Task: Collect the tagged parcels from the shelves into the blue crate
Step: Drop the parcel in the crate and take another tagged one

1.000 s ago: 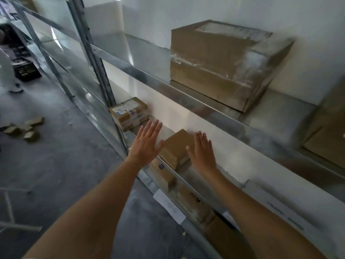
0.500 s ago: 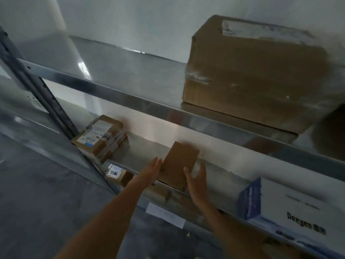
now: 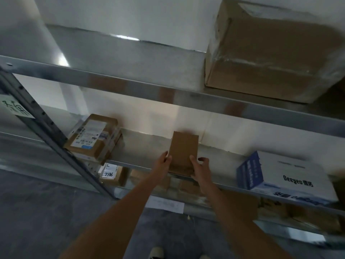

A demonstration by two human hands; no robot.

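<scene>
Both hands [image 3: 162, 164] [image 3: 198, 168] now clasping parcel [image 3: 183, 148], at shelf edge [image 3: 141, 166]

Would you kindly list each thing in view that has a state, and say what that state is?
Small brown parcel: on the middle shelf, held at its near end by both hands.
Left hand: grips the parcel's left edge.
Right hand: grips the parcel's right edge.
Stack of labelled parcels: resting, untouched.
Large box: on the upper shelf, taped shut.
Blue and white box: closed, print upside down.
Tagged parcel: on the lower shelf.
</scene>
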